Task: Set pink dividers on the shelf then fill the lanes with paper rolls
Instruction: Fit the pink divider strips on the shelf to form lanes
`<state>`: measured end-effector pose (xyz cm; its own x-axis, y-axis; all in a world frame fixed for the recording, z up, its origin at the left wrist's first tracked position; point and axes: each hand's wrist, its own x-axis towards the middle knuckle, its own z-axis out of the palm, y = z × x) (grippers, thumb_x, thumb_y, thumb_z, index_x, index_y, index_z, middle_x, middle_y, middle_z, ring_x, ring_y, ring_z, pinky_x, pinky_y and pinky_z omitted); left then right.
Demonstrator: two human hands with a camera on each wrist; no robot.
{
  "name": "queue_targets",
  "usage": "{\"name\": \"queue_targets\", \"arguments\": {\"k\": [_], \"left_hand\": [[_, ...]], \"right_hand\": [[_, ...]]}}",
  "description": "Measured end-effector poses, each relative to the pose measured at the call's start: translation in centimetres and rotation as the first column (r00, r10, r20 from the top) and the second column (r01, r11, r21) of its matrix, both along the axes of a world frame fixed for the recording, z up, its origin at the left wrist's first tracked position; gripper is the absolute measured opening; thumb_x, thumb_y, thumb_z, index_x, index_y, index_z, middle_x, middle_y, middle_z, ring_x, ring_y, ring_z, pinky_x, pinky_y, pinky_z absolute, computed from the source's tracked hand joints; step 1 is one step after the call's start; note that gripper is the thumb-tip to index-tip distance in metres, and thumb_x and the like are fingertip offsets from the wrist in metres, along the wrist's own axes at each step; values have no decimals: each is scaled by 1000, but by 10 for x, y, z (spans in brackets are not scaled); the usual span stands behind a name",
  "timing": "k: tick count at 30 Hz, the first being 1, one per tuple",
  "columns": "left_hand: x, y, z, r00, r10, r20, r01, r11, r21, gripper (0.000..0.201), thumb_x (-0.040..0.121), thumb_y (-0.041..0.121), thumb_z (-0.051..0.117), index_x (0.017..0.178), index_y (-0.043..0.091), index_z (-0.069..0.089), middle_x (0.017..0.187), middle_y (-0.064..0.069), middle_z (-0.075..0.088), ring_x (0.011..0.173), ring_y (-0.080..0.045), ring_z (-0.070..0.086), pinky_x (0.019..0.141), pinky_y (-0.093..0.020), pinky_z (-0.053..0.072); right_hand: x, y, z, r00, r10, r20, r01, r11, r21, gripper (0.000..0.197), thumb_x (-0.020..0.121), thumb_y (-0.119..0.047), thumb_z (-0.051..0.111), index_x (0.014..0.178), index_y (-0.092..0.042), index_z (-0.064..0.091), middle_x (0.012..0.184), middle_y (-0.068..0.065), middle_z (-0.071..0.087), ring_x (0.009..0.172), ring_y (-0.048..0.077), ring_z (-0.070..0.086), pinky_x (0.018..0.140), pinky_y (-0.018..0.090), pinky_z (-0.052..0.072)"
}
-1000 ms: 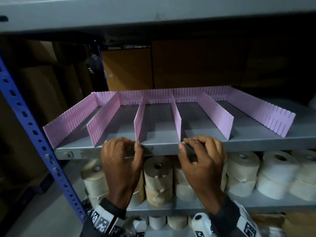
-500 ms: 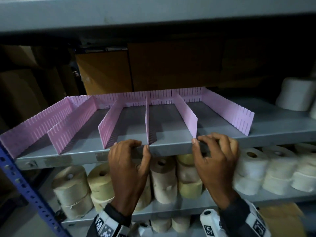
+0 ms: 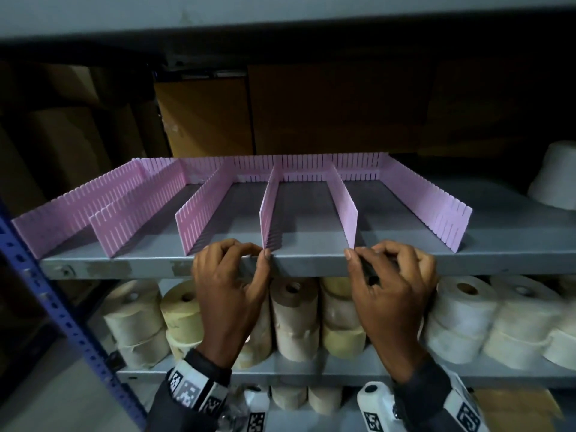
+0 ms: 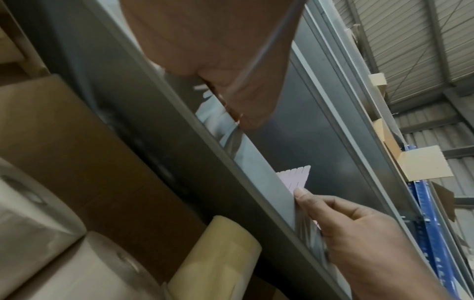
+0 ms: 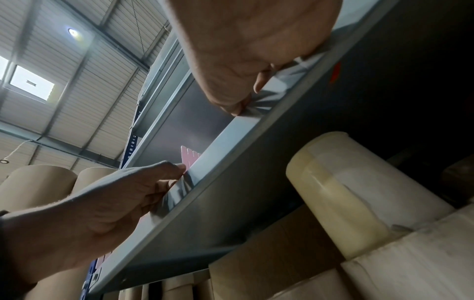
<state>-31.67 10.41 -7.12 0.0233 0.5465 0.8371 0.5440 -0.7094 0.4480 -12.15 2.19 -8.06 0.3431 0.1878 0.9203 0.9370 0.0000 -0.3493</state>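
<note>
Six pink dividers [image 3: 308, 210] are stood upright on the grey shelf [image 3: 514, 235], their long axes run from the front edge to the back, where a pink cross strip [image 3: 311, 168] is met. The lanes between them are seen bare.

The front edge of the shelf is gripped by both hands with curled fingers. The left hand [image 3: 230, 288] is set at the front end of the fourth divider from the left, its thumb tip touching the divider's lower corner. The right hand [image 3: 389, 294] is set likewise at the fifth divider's front end.

Paper rolls [image 3: 293, 316] are stacked on the shelf below, and one white roll [image 3: 554, 179] is stood near the right end of the upper shelf.
</note>
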Motion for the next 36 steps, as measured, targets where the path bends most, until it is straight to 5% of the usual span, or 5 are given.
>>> {"name": "queue_targets", "arguments": {"k": [13,18,28,33,36], "left_hand": [[2,3,-10,999,-19,31,17,998,54,17,91,25,71,88,8,73,91,-7,61,88,-25,52,87,-34,32],[-1,2,-16,996,-71,53,65,993,101,13,91,15,69,90,2,71,94,-13,65,91,-35,60,100,-53,42],[49,-49,-18,957,-271,100,249,950,187,19,95,17,65,90,0,72,93,-10,69,95,-28,64,101,-36,46],[88,-47,-5,943,-324,76,314,942,120,20,95,23,65,92,4,68,94,-5,67,96,-26,63,109,-46,43],[103,-47,-3,959,-263,103,256,964,76,19,95,28,66,90,10,67,92,0,65,88,-26,63,114,-37,34]], "right_hand": [[3,-4,-4,1000,15,15,-13,995,-96,18,93,-35,67,98,-21,77,101,1,62,94,27,54,83,41,44],[2,-23,-8,995,96,2,-94,980,-173,33,90,-28,68,118,-12,70,117,5,61,105,24,54,93,34,45],[63,-67,9,982,-99,-158,100,995,-2,33,90,-25,67,115,-3,67,108,14,63,101,32,61,89,43,52],[94,-60,9,990,-90,-112,83,994,-66,27,89,-31,66,102,-9,74,101,9,65,96,31,58,86,33,46],[103,-56,7,995,-55,-83,50,997,-59,21,89,-32,65,92,-13,76,95,4,65,93,29,56,85,24,37]]}}
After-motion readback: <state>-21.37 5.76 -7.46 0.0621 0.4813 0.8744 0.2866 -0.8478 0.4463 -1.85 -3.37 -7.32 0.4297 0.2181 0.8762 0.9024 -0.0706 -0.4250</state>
